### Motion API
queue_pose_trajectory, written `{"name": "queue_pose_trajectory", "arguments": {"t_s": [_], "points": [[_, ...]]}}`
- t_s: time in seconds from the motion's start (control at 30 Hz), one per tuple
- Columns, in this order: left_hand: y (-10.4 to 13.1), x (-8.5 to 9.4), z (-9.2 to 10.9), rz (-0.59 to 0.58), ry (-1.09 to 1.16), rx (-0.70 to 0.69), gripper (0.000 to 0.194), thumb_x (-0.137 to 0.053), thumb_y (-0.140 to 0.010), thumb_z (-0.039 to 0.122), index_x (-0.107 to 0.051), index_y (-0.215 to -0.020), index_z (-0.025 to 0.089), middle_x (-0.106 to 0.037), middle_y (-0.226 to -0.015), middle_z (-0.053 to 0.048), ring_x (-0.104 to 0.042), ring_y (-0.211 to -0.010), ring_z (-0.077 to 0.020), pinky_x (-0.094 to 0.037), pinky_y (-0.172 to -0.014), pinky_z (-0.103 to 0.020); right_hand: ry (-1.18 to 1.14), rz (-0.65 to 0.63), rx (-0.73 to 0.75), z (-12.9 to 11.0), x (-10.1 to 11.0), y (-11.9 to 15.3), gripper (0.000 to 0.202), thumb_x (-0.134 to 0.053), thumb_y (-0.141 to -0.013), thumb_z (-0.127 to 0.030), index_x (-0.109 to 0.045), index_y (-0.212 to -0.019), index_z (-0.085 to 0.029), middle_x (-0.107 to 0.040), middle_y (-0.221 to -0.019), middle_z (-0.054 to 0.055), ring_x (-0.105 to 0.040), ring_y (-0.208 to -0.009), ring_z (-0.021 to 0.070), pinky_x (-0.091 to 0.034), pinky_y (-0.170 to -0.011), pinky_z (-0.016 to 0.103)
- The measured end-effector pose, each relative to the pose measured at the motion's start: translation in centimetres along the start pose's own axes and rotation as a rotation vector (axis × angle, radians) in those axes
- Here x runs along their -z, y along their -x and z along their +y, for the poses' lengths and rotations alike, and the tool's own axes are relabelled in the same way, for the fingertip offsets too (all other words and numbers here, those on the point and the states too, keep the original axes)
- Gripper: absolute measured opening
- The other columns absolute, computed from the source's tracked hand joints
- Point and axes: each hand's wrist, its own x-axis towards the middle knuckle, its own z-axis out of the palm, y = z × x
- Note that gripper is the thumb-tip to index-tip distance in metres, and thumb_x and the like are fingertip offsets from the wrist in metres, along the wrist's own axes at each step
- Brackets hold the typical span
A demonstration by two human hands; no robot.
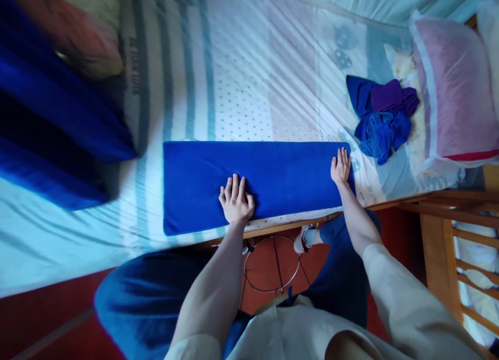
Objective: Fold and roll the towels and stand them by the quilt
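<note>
A blue cloth [288, 175] lies flat as a long rectangle along the front edge of the bed. My left hand [236, 200] rests palm down on it, left of its middle near the front edge, fingers spread. Near the cloth's right end my right hand [341, 165] also lies palm down, its fingers stretched toward the far corner. Neither hand grips anything. Crumpled blue and purple cloths [384, 115] form a small heap on the sheet, beyond and to the right of my right hand.
A patterned sheet [249, 100] covers the bed. Tall dark blue fabric pieces [58, 100] stand at the left. A pink pillow [456, 89] is at the right, above a wooden bed frame [440, 245]. A metal ring [273, 290] shows between my legs.
</note>
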Motion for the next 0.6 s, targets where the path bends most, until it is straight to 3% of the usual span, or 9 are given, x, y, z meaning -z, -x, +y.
{"name": "queue_pose_trajectory", "arguments": {"t_s": [0.2,0.33,0.4,0.47,0.53,0.6], "points": [[-0.1,-0.3,-0.4,0.009,0.02,0.0,0.062,-0.047,-0.091,0.03,-0.055,-0.152,0.019,-0.043,-0.164,-0.009,-0.03,-0.157,-0.0289,-0.012,-0.131,-0.053,-0.045,0.039,-0.205,-1.5,0.6,-2.7,0.06,-0.027,-0.108,-0.033,-0.042,-0.156,0.001,-0.035,-0.164,0.026,-0.03,-0.157,0.0286,-0.019,-0.127,0.057],[-0.2,-0.3,-0.3,0.023,0.032,-0.005,0.062,-0.047,-0.091,0.031,-0.056,-0.151,0.019,-0.044,-0.163,-0.009,-0.031,-0.156,-0.0287,-0.012,-0.131,-0.052,-0.115,0.078,-0.277,-5.2,1.4,-1.2,0.057,-0.032,-0.107,-0.026,-0.043,-0.153,0.007,-0.033,-0.163,0.032,-0.027,-0.158,0.0337,-0.014,-0.127,0.061],[-0.2,-0.3,-0.2,0.028,0.033,-0.004,0.062,-0.047,-0.09,0.031,-0.056,-0.15,0.019,-0.044,-0.163,-0.01,-0.031,-0.156,-0.0287,-0.012,-0.131,-0.052,-0.2,0.106,-0.253,-8.6,1.2,2.5,0.056,-0.031,-0.107,-0.026,-0.042,-0.153,0.005,-0.035,-0.162,0.031,-0.027,-0.158,0.0341,-0.018,-0.127,0.06],[-0.2,-0.2,-0.1,0.025,0.031,-0.004,0.062,-0.047,-0.09,0.031,-0.056,-0.15,0.019,-0.044,-0.163,-0.009,-0.031,-0.156,-0.0285,-0.012,-0.131,-0.051,-0.396,0.107,-0.2,-12.8,0.5,8.4,0.054,-0.029,-0.107,-0.029,-0.046,-0.151,-0.002,-0.045,-0.159,0.027,-0.036,-0.154,0.0319,-0.031,-0.126,0.052],[-0.2,-0.2,-0.1,0.019,0.024,-0.005,0.062,-0.047,-0.09,0.03,-0.056,-0.151,0.019,-0.044,-0.163,-0.009,-0.031,-0.156,-0.0281,-0.012,-0.131,-0.051,-0.731,0.018,-0.234,-17.0,-0.3,15.7,0.05,-0.028,-0.108,-0.038,-0.054,-0.146,-0.016,-0.064,-0.143,0.018,-0.064,-0.131,0.0295,-0.05,-0.113,0.049],[-0.3,-0.1,-0.2,0.013,0.007,-0.009,0.062,-0.046,-0.091,0.03,-0.056,-0.151,0.018,-0.043,-0.164,-0.009,-0.03,-0.157,-0.0278,-0.012,-0.131,-0.051,-1.026,-0.151,-0.355,-20.5,-0.8,22.5,0.051,-0.03,-0.108,-0.049,-0.059,-0.139,-0.02,-0.077,-0.118,0.012,-0.078,-0.095,0.0274,-0.063,-0.09,0.046]]}}
